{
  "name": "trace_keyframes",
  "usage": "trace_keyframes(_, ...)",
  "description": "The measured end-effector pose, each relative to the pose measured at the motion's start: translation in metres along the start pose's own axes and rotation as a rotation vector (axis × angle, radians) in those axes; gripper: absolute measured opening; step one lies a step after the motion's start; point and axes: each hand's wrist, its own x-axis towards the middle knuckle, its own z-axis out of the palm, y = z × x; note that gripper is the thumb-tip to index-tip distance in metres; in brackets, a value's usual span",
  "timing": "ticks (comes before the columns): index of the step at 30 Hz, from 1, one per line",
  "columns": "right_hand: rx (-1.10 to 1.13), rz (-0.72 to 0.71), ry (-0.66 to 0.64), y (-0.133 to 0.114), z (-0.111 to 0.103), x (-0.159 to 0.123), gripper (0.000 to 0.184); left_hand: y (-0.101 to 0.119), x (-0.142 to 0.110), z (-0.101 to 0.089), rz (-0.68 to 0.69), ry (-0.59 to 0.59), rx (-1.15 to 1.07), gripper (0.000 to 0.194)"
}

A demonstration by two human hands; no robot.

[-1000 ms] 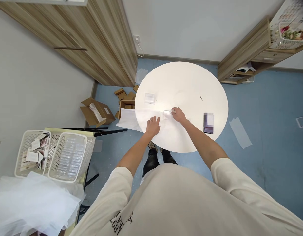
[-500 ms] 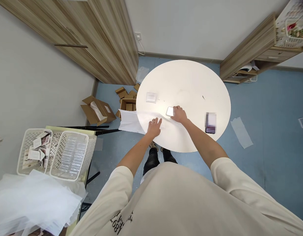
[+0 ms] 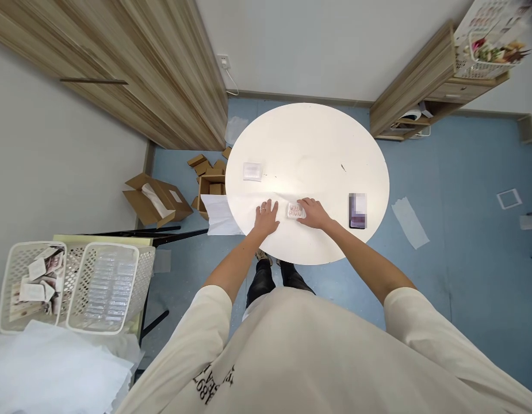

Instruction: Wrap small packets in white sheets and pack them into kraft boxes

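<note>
The left hand (image 3: 266, 217) lies palm down with its fingers spread on a thin white sheet (image 3: 220, 215), which runs across the round white table (image 3: 309, 132) and hangs over its left edge. The right hand (image 3: 314, 214) pinches the right end of a small clear rectangular box with pinkish contents (image 3: 294, 211) — thumb on the near side, fingers on the far side. That box sits on the sheet between the two hands, closer to the table's near edge than its far one. Beyond the left hand lies a flat, translucent rectangular case (image 3: 252, 171); to the right of the right hand is a dark-edged rectangular item (image 3: 358, 211), its upper part pixelated.
</note>
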Motion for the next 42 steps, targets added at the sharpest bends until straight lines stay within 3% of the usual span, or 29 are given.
trace_keyframes(6,-0.065,0.005,-0.013,0.013,0.026,0.006,0.077,-0.004,-0.003,0.004,0.007,0.027,-0.031,0.081)
trace_keyframes(9,-0.033,0.01,-0.02,0.013,0.023,0.006,0.079,-0.005,-0.008,0.004,-0.005,0.065,-0.048,0.073)
trace_keyframes(14,0.022,0.09,0.097,0.017,0.01,0.018,0.058,-0.008,-0.014,-0.004,-0.104,0.086,-0.066,0.065)
trace_keyframes(21,-0.029,0.163,0.122,0.018,0.005,0.056,0.06,-0.036,0.022,-0.03,-0.307,0.214,-0.114,0.058)
trace_keyframes(27,-0.025,0.208,0.165,0.022,0.015,0.055,0.042,-0.05,0.033,-0.035,-0.339,0.154,-0.173,0.047)
trace_keyframes(32,0.039,0.256,0.192,0.028,0.016,0.049,0.027,-0.043,0.031,-0.039,-0.297,0.215,-0.128,0.038)
trace_keyframes(37,0.122,0.367,0.157,0.037,0.01,0.037,0.02,-0.022,0.068,-0.066,-0.178,0.36,-0.117,0.036)
trace_keyframes(39,0.225,0.443,0.114,0.041,0.009,0.029,0.015,-0.011,0.09,-0.077,-0.078,0.395,-0.145,0.035)
trace_keyframes(42,0.38,0.543,0.08,0.048,0.009,0.017,0.007,0.01,0.121,-0.091,0.177,0.425,-0.223,0.036)
